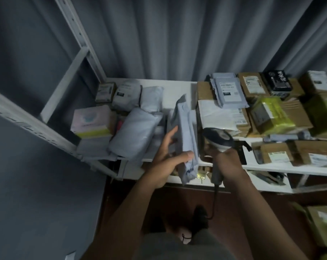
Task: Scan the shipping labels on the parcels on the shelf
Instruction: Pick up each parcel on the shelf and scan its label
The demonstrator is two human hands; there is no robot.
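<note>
My left hand (168, 156) grips a pale grey poly mailer (186, 128) and holds it on edge above the front of the white shelf (177, 87), thumb on its lower end, fingers behind. My right hand (227, 162) holds a handheld barcode scanner (218, 139) by its grip, the dark head beside the mailer's right face. The scanner's cable hangs down. The mailer's label is hidden from me. Several other grey mailers (134, 132) lie left of it. Brown boxes (252, 87) and a labelled mailer (229, 91) are stacked on the right.
A pink and yellow box (92, 121) stands at the shelf's left end beside the metal upright (80, 32). A yellow-green parcel (271, 115) sits among the boxes. More boxes (309, 154) fill a lower tier at right. A grey curtain hangs behind.
</note>
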